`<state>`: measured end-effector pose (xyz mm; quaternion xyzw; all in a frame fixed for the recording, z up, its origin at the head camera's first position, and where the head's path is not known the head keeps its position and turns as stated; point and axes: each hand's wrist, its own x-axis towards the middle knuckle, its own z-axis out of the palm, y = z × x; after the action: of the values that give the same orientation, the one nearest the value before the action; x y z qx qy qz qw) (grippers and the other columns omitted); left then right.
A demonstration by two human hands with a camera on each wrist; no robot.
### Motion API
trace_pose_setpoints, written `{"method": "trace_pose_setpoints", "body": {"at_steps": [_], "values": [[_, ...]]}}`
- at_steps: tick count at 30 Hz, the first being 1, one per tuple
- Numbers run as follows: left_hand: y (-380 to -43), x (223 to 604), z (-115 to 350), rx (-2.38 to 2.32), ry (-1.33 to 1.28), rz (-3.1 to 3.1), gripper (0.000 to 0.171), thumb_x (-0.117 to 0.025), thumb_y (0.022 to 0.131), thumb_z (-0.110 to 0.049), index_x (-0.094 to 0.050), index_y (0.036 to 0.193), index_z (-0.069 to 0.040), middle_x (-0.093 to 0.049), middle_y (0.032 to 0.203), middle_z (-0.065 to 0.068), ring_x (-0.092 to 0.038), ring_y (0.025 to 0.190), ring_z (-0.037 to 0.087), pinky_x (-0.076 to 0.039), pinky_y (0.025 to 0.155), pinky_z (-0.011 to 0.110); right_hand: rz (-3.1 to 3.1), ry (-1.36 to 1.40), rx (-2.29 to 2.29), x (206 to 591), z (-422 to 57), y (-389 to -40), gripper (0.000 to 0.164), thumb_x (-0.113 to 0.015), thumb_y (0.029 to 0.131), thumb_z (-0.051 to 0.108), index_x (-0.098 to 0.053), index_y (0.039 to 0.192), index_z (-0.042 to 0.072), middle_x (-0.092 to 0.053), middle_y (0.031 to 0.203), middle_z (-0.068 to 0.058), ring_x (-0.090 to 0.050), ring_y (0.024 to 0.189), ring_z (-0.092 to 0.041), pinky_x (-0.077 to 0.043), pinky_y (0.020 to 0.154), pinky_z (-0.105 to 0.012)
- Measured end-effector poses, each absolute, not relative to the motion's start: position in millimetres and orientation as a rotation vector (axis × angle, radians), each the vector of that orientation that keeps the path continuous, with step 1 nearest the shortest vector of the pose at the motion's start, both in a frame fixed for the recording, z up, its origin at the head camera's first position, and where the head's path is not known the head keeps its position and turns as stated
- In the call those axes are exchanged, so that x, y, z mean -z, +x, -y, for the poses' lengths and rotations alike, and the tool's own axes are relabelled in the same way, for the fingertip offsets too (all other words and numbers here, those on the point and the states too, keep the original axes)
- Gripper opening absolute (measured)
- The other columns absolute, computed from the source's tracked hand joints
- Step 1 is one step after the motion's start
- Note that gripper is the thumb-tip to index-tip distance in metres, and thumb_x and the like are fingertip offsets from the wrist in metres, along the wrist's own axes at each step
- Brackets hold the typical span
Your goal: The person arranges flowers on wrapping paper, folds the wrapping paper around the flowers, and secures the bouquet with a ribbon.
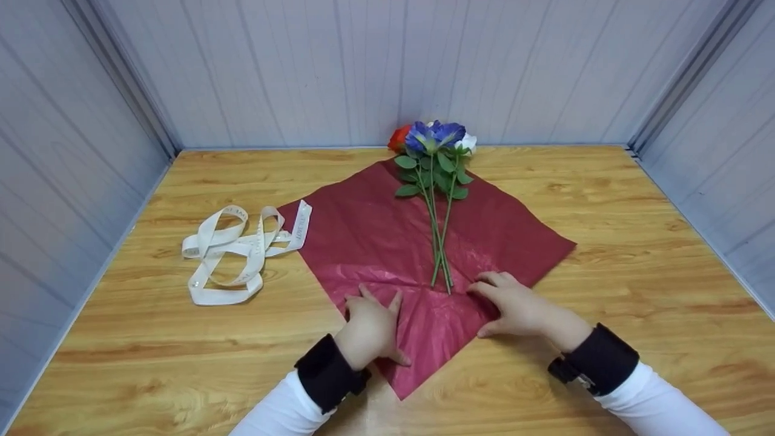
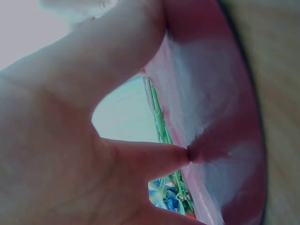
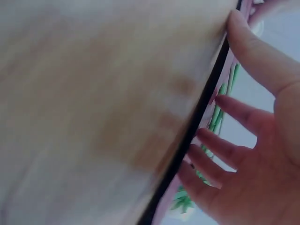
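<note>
A dark red sheet of wrapping paper (image 1: 357, 236) lies like a diamond on the table, its near corner toward me. On its far half rest artificial flowers: a blue one (image 1: 433, 138), a red one (image 1: 398, 139) and a white one (image 1: 467, 143), with green stems (image 1: 447, 227) crossing toward me. My left hand (image 1: 366, 327) presses the near-left part of the paper with spread fingers; in the left wrist view a fingertip (image 2: 185, 154) touches the sheet. My right hand (image 1: 517, 306) rests fingers on the near-right edge, right of the stem ends, thumb apart from the fingers.
A loosely looped white ribbon (image 1: 257, 245) with printed letters lies left of the paper, one end at its left corner. Pale panel walls (image 1: 339, 72) enclose the wood-grain table (image 1: 139, 339) at the back and both sides.
</note>
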<state>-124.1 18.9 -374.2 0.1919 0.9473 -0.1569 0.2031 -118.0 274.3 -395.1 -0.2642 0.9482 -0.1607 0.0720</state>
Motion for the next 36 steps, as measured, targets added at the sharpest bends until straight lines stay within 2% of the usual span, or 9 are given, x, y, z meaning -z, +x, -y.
{"method": "trace_pose_setpoints", "body": {"at_steps": [3,8,15,19,22,25,30,33,36], "values": [[-123.4,374.9,-17.8,0.443,0.535,-2.641,0.116,-0.064,0.059,-0.080,-0.018,0.152,-0.029,-0.033,0.145,0.031,-0.045,0.127,0.043,-0.046,0.093,0.048,-2.883,-0.838,0.409,395.6,-268.6,-116.1,0.065,-0.079,0.075,0.033,-0.054,0.126,0.002,-0.049,0.127,-0.022,-0.046,0.115,-0.040,-0.042,0.095,-0.050],[-124.2,373.3,-19.6,0.450,0.531,-2.636,0.115,-0.064,0.060,-0.080,-0.016,0.152,-0.030,-0.032,0.146,0.031,-0.046,0.125,0.045,-0.046,0.091,0.047,-2.893,-0.841,0.377,393.6,-264.8,-110.5,0.074,-0.081,0.071,0.039,-0.051,0.130,0.005,-0.049,0.129,-0.023,-0.046,0.116,-0.041,-0.042,0.095,-0.051],[-126.2,373.0,-18.9,0.418,0.527,-2.628,0.115,-0.064,0.061,-0.080,-0.016,0.152,-0.030,-0.030,0.146,0.032,-0.046,0.126,0.043,-0.045,0.093,0.047,-3.001,-0.866,0.169,392.3,-256.7,-104.6,0.066,-0.073,0.080,0.037,-0.051,0.129,-0.001,-0.055,0.119,-0.023,-0.055,0.109,-0.041,-0.045,0.091,-0.052],[-126.0,372.7,-15.2,0.374,0.569,-2.636,0.121,-0.070,0.056,-0.078,-0.018,0.152,-0.027,-0.032,0.145,0.034,-0.046,0.127,0.041,-0.043,0.095,0.048,-3.029,-0.849,0.132,393.1,-254.4,-103.1,0.065,-0.072,0.081,0.038,-0.051,0.129,-0.001,-0.056,0.116,-0.022,-0.057,0.106,-0.039,-0.047,0.088,-0.050],[-125.6,371.9,-12.1,0.406,0.619,-2.615,0.129,-0.076,0.048,-0.076,-0.016,0.152,-0.029,-0.032,0.144,0.035,-0.043,0.129,0.041,-0.042,0.097,0.050,-3.068,-0.855,0.125,395.1,-254.1,-105.3,0.063,-0.073,0.080,0.036,-0.053,0.126,-0.002,-0.058,0.110,-0.020,-0.060,0.099,-0.037,-0.049,0.083,-0.048],[-126.0,370.9,-11.0,0.478,0.651,-2.560,0.135,-0.080,0.045,-0.072,-0.007,0.152,-0.034,-0.027,0.146,0.035,-0.037,0.133,0.042,-0.040,0.101,0.052,-3.105,-0.847,0.110,396.5,-253.2,-109.1,0.060,-0.074,0.080,0.034,-0.055,0.123,-0.002,-0.059,0.102,-0.018,-0.061,0.091,-0.035,-0.051,0.077,-0.046],[-126.4,370.3,-10.7,0.504,0.643,-2.499,0.139,-0.085,0.047,-0.063,0.004,0.151,-0.038,-0.019,0.148,0.036,-0.037,0.131,0.048,-0.041,0.102,0.048,-3.131,-0.871,0.094,397.9,-252.8,-114.5,0.058,-0.075,0.079,0.033,-0.055,0.120,-0.002,-0.060,0.094,-0.017,-0.061,0.081,-0.032,-0.051,0.071,-0.044],[-125.3,370.0,-9.8,0.501,0.650,-2.504,0.137,-0.084,0.049,-0.063,0.003,0.151,-0.037,-0.019,0.148,0.036,-0.039,0.128,0.050,-0.044,0.100,0.045,-3.136,-0.923,0.125,398.1,-254.9,-117.3,0.062,-0.077,0.076,0.035,-0.054,0.121,-0.003,-0.060,0.094,-0.017,-0.061,0.078,-0.031,-0.051,0.070,-0.043],[-124.2,370.5,-8.7,0.453,0.648,-2.541,0.128,-0.079,0.053,-0.068,-0.003,0.152,-0.036,-0.024,0.148,0.034,-0.041,0.126,0.050,-0.044,0.099,0.047,-3.102,-0.958,0.195,397.1,-258.3,-117.3,0.074,-0.081,0.069,0.039,-0.054,0.124,-0.002,-0.060,0.100,-0.018,-0.062,0.081,-0.032,-0.050,0.074,-0.045]]}}
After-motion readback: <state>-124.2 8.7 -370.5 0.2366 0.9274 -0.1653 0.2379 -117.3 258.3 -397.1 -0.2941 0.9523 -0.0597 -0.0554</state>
